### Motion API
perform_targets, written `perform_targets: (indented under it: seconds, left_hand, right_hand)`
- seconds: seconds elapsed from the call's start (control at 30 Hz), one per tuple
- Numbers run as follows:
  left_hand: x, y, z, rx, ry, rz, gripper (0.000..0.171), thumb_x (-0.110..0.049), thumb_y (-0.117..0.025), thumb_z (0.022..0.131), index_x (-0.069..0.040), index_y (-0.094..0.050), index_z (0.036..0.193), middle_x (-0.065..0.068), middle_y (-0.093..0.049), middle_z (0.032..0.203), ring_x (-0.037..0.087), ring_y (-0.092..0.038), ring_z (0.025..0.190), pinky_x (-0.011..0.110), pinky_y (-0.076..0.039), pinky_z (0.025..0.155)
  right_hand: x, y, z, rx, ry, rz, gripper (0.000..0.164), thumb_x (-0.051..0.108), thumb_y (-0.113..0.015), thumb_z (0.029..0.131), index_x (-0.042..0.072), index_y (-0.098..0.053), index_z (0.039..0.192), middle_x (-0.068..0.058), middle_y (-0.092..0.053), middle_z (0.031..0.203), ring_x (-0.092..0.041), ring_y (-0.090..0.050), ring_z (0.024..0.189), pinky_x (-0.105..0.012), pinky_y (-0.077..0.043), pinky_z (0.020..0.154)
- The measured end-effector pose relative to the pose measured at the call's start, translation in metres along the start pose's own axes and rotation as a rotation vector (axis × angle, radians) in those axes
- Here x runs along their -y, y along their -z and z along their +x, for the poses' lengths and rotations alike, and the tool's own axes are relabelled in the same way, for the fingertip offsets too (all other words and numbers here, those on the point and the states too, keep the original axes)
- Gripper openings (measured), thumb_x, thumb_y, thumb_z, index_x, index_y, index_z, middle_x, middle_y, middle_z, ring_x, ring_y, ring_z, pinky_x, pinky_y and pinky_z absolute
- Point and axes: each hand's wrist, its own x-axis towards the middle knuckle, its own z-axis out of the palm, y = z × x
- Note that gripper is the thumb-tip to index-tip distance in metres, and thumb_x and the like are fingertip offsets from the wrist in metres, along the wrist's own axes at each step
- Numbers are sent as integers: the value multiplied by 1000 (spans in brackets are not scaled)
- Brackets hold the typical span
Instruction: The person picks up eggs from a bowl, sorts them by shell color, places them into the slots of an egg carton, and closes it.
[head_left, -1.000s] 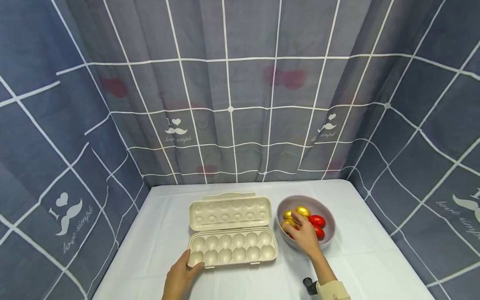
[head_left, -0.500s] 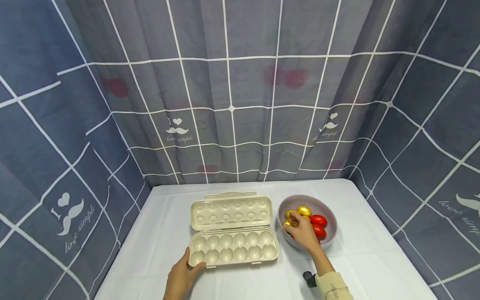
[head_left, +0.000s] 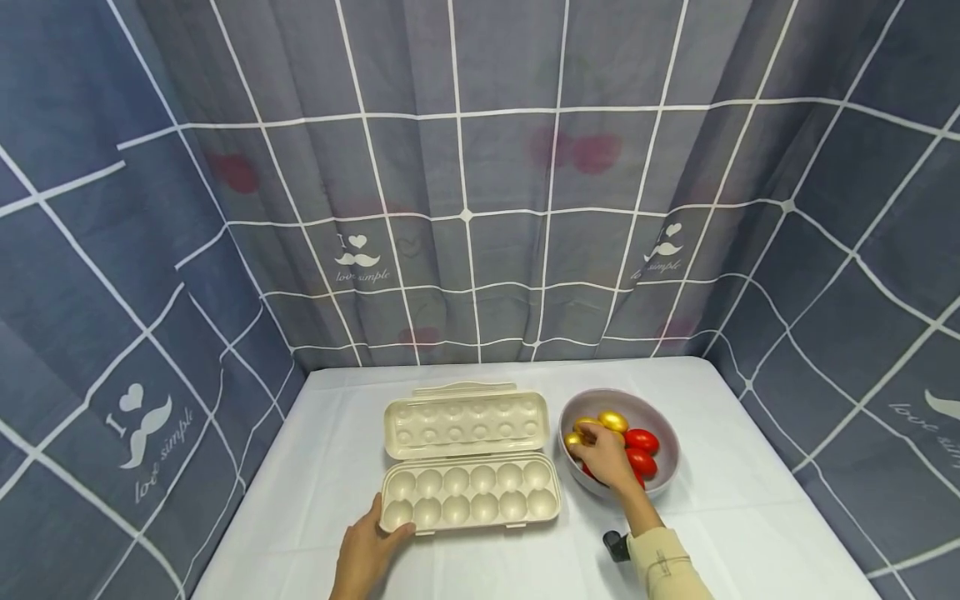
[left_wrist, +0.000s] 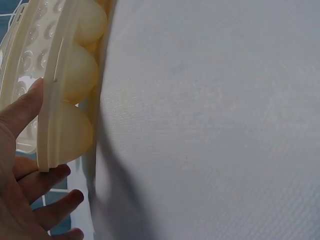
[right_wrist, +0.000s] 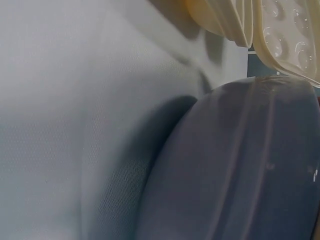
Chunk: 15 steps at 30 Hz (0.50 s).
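Note:
A cream plastic egg box [head_left: 469,492] lies unfolded on the white table, its cups bare and its lid [head_left: 467,425] laid back behind. My left hand [head_left: 367,550] grips its front left corner; in the left wrist view, the thumb presses the rim and other fingers lie below it. To the right, a greyish-mauve bowl [head_left: 663,429] holds several shiny gold and red eggs. My right hand [head_left: 609,458] reaches into it, thumb and fingers curled about a gold egg [head_left: 573,438] at its left side. The right wrist view shows the bowl's outer wall [right_wrist: 225,165], with those fingers out of sight.
Red eggs [head_left: 641,462] lie at the bowl's right side, beside another gold egg [head_left: 613,420]. A grey-blue grid curtain [head_left: 420,167] surrounds the white-covered table [head_left: 330,450] at back and sides. A black device [head_left: 617,546] is at the right wrist.
The right hand's thumb and fingers have drawn closer together around the gold egg in the bowl. The left hand keeps its hold on the egg box corner. The head view has shifted slightly.

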Motion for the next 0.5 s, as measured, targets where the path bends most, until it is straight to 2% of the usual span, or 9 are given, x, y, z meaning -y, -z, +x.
perform_targets:
  seconds: [0.1, 0.37, 0.5]
  left_hand:
    - [0, 1, -1, -6, -8, 0, 93, -45, -78, 80, 17, -41, 139, 35, -54, 129, 51, -53, 119, 62, -40, 100]
    - [0, 0, 0, 11, -2, 12, 96, -48, -76, 82, 20, -39, 137, 37, -52, 130, 53, -51, 120, 64, -38, 101]
    - [0, -1, 1, 6, 0, 12, 95, -48, -76, 82, 20, -39, 137, 37, -52, 129, 52, -53, 118, 62, -41, 99]
  right_hand:
    - [-2, 0, 2, 19, -1, -2, 45, -3, -74, 80, -18, -59, 120, -32, -64, 117, -43, -63, 108, -52, -51, 93]
    - [-10, 2, 6, 37, -71, 8, 47, 1, -79, 77, -13, -63, 120, -27, -66, 116, -38, -66, 105, -47, -53, 90]
    - [-12, 4, 7, 60, -114, 123, 51, -2, -79, 77, -15, -60, 123, -30, -62, 121, -41, -63, 109, -46, -52, 94]
